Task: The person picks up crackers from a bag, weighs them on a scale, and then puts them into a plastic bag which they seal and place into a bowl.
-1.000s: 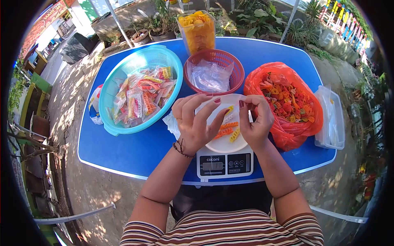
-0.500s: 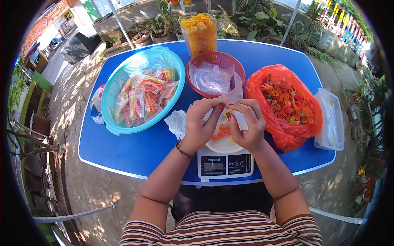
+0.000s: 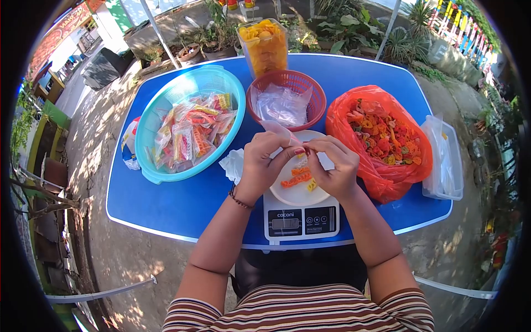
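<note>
Between my two hands, above a white kitchen scale [image 3: 302, 222], is a small clear plastic bag [image 3: 279, 130]. My left hand [image 3: 266, 161] pinches its edge with thumb and fingers, and my right hand [image 3: 333, 165] pinches the edge close beside, the fingertips nearly touching. Beneath them a round white plate [image 3: 290, 197] on the scale carries a few orange and yellow crinkled pieces [image 3: 298, 178]. Behind the hands stands a red basket [image 3: 319, 105] holding a stack of empty clear bags [image 3: 283, 105].
A turquoise basket [image 3: 237, 119] of filled packets is at the left, a red plastic bag [image 3: 381, 185] of colourful pieces at the right. Beyond that lies a clear plastic box [image 3: 447, 191]. A tall container [image 3: 265, 47] of yellow pieces stands at the back of the blue table [image 3: 182, 213].
The small bag has tilted to the left and lies lower over my left hand. More of the plate and its pieces shows between my hands. The whole view has shifted slightly.
</note>
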A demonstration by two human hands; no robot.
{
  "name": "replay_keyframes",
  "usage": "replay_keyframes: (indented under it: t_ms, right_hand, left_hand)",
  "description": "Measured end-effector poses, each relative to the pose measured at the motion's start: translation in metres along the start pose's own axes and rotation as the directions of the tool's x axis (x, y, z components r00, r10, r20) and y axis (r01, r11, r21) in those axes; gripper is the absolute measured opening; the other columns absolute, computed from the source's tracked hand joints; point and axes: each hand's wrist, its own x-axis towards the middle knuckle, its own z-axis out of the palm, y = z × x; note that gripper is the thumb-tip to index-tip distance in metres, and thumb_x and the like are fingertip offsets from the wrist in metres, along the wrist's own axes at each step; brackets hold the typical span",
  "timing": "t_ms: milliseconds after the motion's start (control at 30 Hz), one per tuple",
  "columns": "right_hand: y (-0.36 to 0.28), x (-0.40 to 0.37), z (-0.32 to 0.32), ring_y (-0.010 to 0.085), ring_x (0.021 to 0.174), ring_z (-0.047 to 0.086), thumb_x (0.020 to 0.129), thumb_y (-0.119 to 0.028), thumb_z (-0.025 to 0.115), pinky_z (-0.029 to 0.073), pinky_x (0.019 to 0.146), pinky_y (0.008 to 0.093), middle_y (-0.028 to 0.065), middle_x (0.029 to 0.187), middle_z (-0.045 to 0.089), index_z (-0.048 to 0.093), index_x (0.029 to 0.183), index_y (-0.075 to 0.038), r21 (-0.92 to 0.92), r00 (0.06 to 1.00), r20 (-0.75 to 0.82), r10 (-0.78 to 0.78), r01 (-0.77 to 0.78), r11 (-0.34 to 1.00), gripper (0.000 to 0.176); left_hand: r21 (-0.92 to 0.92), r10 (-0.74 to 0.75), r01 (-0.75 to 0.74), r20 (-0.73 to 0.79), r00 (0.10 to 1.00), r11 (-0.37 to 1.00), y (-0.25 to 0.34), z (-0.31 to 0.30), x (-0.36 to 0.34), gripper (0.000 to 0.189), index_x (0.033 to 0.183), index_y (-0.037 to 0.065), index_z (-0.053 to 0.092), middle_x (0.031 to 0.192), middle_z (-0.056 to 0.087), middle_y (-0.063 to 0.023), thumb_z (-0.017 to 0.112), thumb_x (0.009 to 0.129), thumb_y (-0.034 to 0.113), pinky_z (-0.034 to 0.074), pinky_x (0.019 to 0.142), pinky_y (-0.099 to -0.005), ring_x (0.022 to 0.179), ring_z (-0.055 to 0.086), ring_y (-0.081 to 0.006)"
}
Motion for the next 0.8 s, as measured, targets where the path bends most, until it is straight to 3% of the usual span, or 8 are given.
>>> replay_keyframes:
  t_ms: [100, 200, 300, 400, 500, 600, 633, 800]
  right_hand:
    - [0.001, 0.001, -0.004, 0.0262, 0.076, 0.07, 0.077, 0.008, 0.069, 0.056, 0.066, 0.0337, 0.0128, 0.083, 0.069, 0.067, 0.091, 0.002, -0.118, 1.0, 0.002, -0.029, 0.029, 0.993, 0.015]
    - [0.004, 0.0, -0.005, 0.0258, 0.075, 0.069, 0.076, 0.008, 0.07, 0.056, 0.064, 0.0338, 0.0118, 0.081, 0.069, 0.065, 0.087, 0.001, -0.156, 0.997, -0.056, 0.051, -0.059, 0.986, 0.015]
    - [0.001, 0.001, -0.003, 0.0266, 0.075, 0.069, 0.074, 0.009, 0.069, 0.056, 0.064, 0.0347, 0.0121, 0.084, 0.068, 0.064, 0.086, 0.0, -0.193, 0.996, -0.088, 0.018, -0.034, 0.981, 0.016]
    - [-0.003, -0.001, 0.001, 0.0275, 0.078, 0.069, 0.074, 0.01, 0.069, 0.056, 0.068, 0.036, 0.0135, 0.091, 0.069, 0.064, 0.088, 0.001, -0.101, 0.999, 0.002, -0.048, 0.048, 0.994, 0.017]
    - [-0.003, -0.004, 0.005, 0.0282, 0.083, 0.069, 0.074, 0.01, 0.068, 0.056, 0.073, 0.0381, 0.0144, 0.098, 0.07, 0.067, 0.094, 0.001, -0.083, 1.0, 0.02, -0.022, 0.024, 0.996, 0.022]
    - [-0.003, -0.003, 0.005, 0.0287, 0.087, 0.068, 0.074, 0.009, 0.07, 0.056, 0.076, 0.0382, 0.0133, 0.098, 0.071, 0.07, 0.097, 0.0, -0.011, 0.999, 0.029, -0.012, 0.013, 1.0, 0.025]
    - [-0.002, -0.003, 0.004, 0.0284, 0.086, 0.068, 0.074, 0.009, 0.071, 0.056, 0.075, 0.0374, 0.0128, 0.097, 0.072, 0.071, 0.097, 0.0, 0.007, 0.999, 0.038, -0.012, 0.012, 1.0, 0.024]
    - [0.002, -0.002, 0.0, 0.0269, 0.085, 0.068, 0.071, 0.001, 0.081, 0.054, 0.074, 0.0343, 0.0105, 0.093, 0.074, 0.074, 0.091, -0.001, 0.053, 0.994, 0.085, 0.063, -0.067, 0.996, 0.022]
  left_hand:
    - [0.29, 0.233, -0.226, 0.012, 0.973, 0.93, 0.005, 0.002, 0.004, 0.01, 0.087, 0.007, 0.073, 0.082, 0.071, -0.0024, 0.08, 0.081, 0.007, 0.045, 0.081, -0.0349, 0.079, 0.064, -0.0202]
    - [0.325, 0.247, -0.227, -0.019, 0.969, 0.918, 0.011, 0.007, 0.002, 0.014, 0.078, 0.01, 0.067, 0.076, 0.068, -0.0006, 0.081, 0.078, 0.008, 0.045, 0.081, -0.0361, 0.076, 0.063, -0.0198]
    - [0.325, 0.219, -0.21, 0.008, 0.976, 0.922, 0.015, 0.007, -0.001, 0.018, 0.074, 0.011, 0.062, 0.073, 0.066, -0.0003, 0.08, 0.074, 0.007, 0.044, 0.079, -0.0353, 0.074, 0.063, -0.0191]
    - [0.306, 0.194, -0.182, -0.011, 0.981, 0.934, 0.013, 0.004, -0.003, 0.017, 0.072, 0.012, 0.061, 0.067, 0.063, 0.0011, 0.077, 0.07, 0.006, 0.044, 0.077, -0.0343, 0.07, 0.061, -0.0192]
    - [0.317, 0.261, -0.236, -0.039, 0.964, 0.918, 0.009, 0.001, -0.006, 0.018, 0.084, 0.012, 0.065, 0.08, 0.067, -0.0011, 0.074, 0.07, 0.006, 0.044, 0.081, -0.0375, 0.079, 0.063, -0.021]
    - [0.387, 0.361, -0.283, -0.147, 0.921, 0.878, 0.029, 0.003, 0.0, 0.042, 0.109, 0.017, 0.068, 0.108, 0.069, -0.0018, 0.076, 0.068, 0.013, 0.039, 0.095, -0.0393, 0.098, 0.064, -0.0196]
    - [0.424, 0.347, -0.293, -0.054, 0.936, 0.857, 0.029, 0.003, -0.001, 0.062, 0.129, 0.018, 0.063, 0.131, 0.063, -0.0035, 0.077, 0.069, 0.015, 0.032, 0.106, -0.0423, 0.116, 0.06, -0.0179]
    - [0.541, 0.269, -0.256, 0.056, 0.962, 0.801, 0.016, 0.007, -0.005, 0.061, 0.127, 0.019, 0.065, 0.125, 0.067, 0.0041, 0.083, 0.069, 0.02, 0.024, 0.112, -0.0483, 0.119, 0.061, -0.0125]
